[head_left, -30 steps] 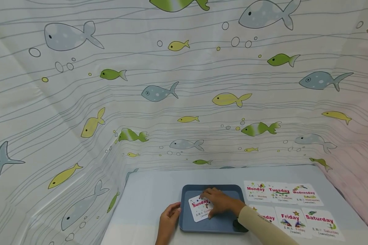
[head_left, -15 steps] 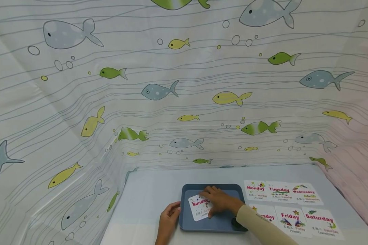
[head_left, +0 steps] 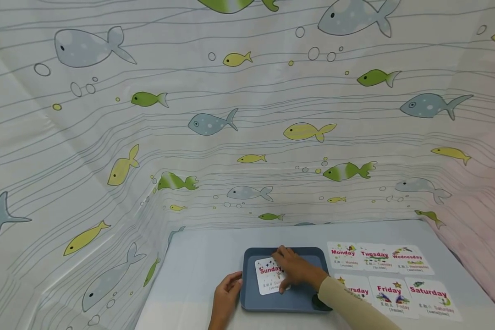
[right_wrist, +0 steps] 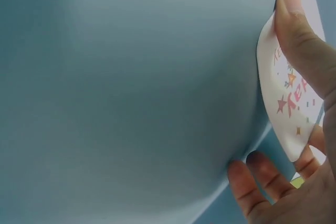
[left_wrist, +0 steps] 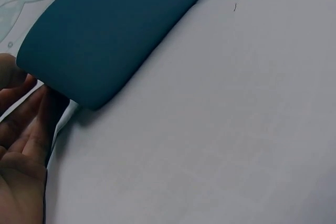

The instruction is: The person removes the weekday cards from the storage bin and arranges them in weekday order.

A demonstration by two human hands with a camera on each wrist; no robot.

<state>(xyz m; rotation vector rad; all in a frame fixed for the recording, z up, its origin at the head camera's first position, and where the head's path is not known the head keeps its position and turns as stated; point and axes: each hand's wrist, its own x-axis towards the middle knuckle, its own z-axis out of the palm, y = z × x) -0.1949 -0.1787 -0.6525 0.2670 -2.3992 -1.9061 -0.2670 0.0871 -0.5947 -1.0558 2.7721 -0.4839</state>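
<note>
A white card printed "Sunday" lies in a blue-grey rectangular tray on the table. Over the card's right part, my right hand grips it by opposite edges. The right wrist view has the thumb on one edge of the card and a finger at the other, with two more fingertips against the tray floor. At the tray's left side, my left hand holds the rim. The left wrist view shows its fingers under the tray's corner; part of the thumb is cut off there.
Cards for Monday, Tuesday, Wednesday, Friday and Saturday lie in two rows right of the tray. The right sleeve partly covers another card. A fish-patterned curtain surrounds the table.
The Sunday card has turned a little clockwise and sits straighter in the tray, shifted slightly away from me with my right hand. My left hand keeps its place at the rim.
</note>
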